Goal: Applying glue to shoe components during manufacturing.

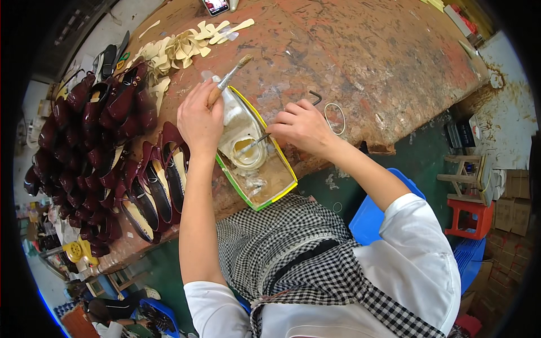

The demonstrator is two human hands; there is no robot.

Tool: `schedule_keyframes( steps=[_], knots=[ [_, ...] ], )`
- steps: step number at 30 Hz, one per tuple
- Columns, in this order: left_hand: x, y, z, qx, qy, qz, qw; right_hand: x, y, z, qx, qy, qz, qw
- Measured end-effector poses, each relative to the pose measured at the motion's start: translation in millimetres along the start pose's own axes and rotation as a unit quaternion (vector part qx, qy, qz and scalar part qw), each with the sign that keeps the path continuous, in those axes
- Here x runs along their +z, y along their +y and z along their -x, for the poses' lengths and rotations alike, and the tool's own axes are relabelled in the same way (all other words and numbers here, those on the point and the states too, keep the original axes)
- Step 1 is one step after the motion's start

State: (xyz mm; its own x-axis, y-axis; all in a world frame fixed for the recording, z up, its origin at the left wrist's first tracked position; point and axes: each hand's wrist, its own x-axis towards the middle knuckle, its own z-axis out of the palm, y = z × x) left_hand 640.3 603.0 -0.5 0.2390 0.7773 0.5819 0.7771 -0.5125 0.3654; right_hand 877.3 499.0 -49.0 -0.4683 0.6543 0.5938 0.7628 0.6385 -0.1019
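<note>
My left hand (200, 115) is closed around a paintbrush (228, 78) with a wooden handle, its worn bristles pointing up and away over the table. In my right hand (301, 125) is a thin metal rod (258, 141). One end dips into the round whitish jar (248, 165); a dark hooked end sticks out beyond my fingers. Pale, glue-like stuff lies inside the jar and crusts its rim. The jar stands in a shallow tray (285, 164) with yellow and green edges, at the table's near edge.
Dark red shoes (84, 146) are heaped on the left, beside cream-coloured cut pieces (183, 50). A pale elastic band (335, 119) lies right of my right hand on the stained table (360, 56). Below are a blue bin (366, 221) and a red stool (472, 217). Another person works at lower left.
</note>
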Motion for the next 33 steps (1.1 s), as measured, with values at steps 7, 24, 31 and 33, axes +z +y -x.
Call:
schedule_keyframes(
  steps=[7, 24, 31, 33],
  knots=[
    [0.6, 0.6, -0.2, 0.002, 0.001, 0.002, 1.0, 10.9, 4.7, -1.8, 0.018, -0.021, -0.055, 0.998],
    [-3.6, 4.1, 1.0, -0.001, 0.001, -0.001, 1.0, 12.7, 12.3, -1.6, -0.017, -0.055, -0.046, 0.997],
    [-4.5, 6.3, 0.5, 0.001, 0.002, 0.004, 1.0, 14.4, 12.9, -1.8, -0.008, -0.072, -0.072, 0.995],
    [-3.8, 4.9, 1.0, 0.003, 0.005, 0.002, 1.0, 15.2, 13.4, -2.7, -0.01, -0.059, -0.053, 0.997]
  ],
)
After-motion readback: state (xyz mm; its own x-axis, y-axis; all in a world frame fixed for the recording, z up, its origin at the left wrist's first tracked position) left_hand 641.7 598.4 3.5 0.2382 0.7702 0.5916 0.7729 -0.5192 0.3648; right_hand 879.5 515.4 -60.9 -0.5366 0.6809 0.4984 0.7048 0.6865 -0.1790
